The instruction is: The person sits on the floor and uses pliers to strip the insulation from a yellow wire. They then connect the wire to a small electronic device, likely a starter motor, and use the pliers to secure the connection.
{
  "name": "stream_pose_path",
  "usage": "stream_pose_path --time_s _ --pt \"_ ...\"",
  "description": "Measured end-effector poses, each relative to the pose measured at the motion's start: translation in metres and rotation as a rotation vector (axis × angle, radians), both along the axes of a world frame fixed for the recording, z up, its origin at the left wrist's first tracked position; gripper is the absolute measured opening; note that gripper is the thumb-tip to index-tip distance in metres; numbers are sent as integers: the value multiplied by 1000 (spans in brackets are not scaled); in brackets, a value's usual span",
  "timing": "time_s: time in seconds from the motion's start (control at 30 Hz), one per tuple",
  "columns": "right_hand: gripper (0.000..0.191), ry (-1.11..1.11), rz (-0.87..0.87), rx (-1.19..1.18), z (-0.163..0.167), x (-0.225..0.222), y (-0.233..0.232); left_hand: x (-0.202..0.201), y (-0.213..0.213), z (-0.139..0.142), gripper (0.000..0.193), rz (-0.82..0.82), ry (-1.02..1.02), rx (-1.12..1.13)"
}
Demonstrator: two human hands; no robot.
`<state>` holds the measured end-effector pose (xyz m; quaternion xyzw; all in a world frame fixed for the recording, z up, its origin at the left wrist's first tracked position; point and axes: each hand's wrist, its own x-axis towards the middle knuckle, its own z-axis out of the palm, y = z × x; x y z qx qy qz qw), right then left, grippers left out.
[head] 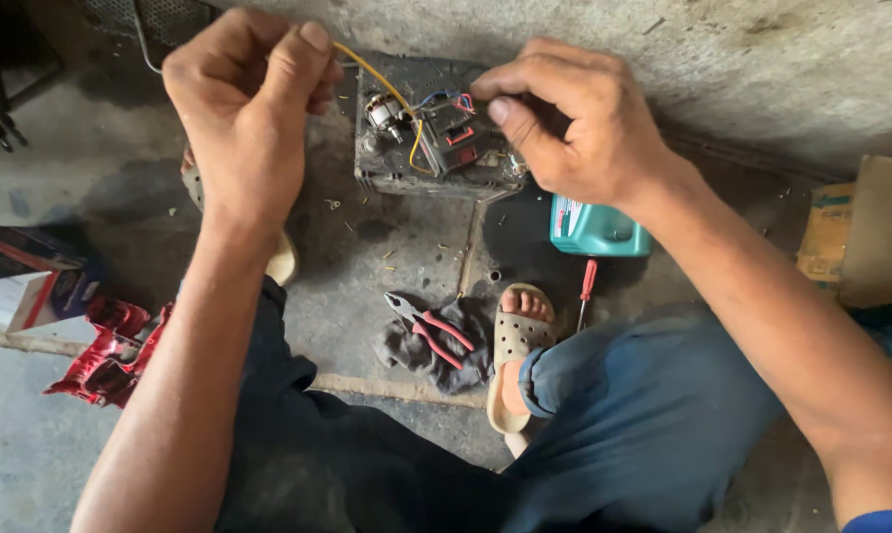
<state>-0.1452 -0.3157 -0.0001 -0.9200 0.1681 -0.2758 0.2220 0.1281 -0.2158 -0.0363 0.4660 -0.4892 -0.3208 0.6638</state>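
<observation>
Yellow wire (372,74) is pinched between the thumb and fingers of the left hand (243,109) at far left, and is seen to run rightward and nearer, down into the small motor assembly (436,133) resting on a dark block (396,178) on the concrete floor (367,296). The right hand (574,123) is nearer the assembly, fingertips closed at its right edge; what is gripped there cannot be told. Red-handled pliers (428,329) lie on a rag (436,350) nearer, untouched. A teal bottle (596,227) stands just right of the block.
</observation>
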Motion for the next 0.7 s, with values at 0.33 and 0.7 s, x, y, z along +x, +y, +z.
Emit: stream_pose_path --time_s 0.33,0.7 --pt "28 -56 -48 -74 10 39 21 -3 -5 4 22 58 169 69" --pt "6 -107 -106 -11 4 34 9 0 -5 0 21 80 102 34"
